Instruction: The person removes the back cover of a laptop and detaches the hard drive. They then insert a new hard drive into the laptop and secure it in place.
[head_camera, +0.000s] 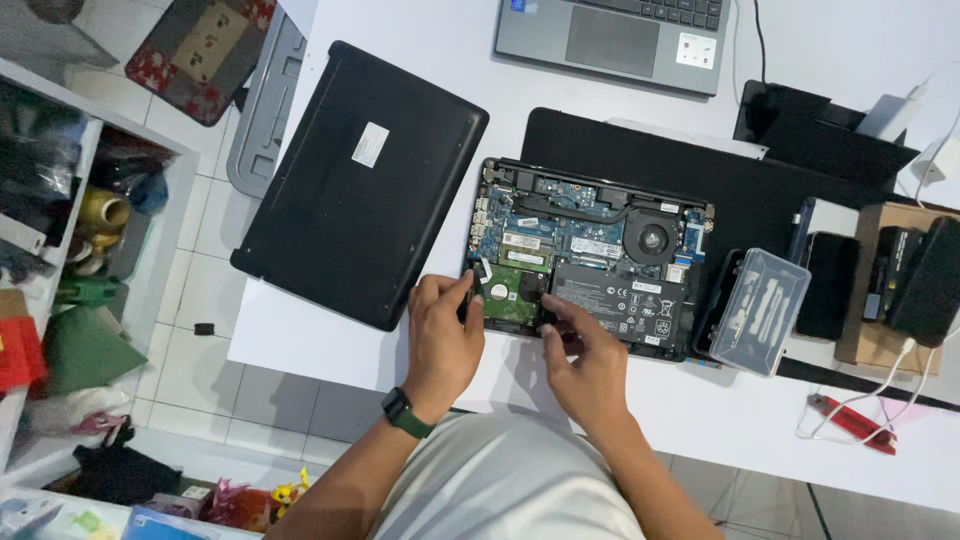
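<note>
Green drive (508, 290) edges under both hands (447, 335).

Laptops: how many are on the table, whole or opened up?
2. An opened laptop lies under both hands, its black cover set aside to the left. A grey laptop sits at the top edge, partly cropped.

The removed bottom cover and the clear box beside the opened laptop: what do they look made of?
The bottom cover looks like matte black moulded plastic: dull, even surface, no metallic glint. The clear box looks like rigid transparent plastic: its contents show through, with soft highlights on the lid. Both are judged by look only.
</note>
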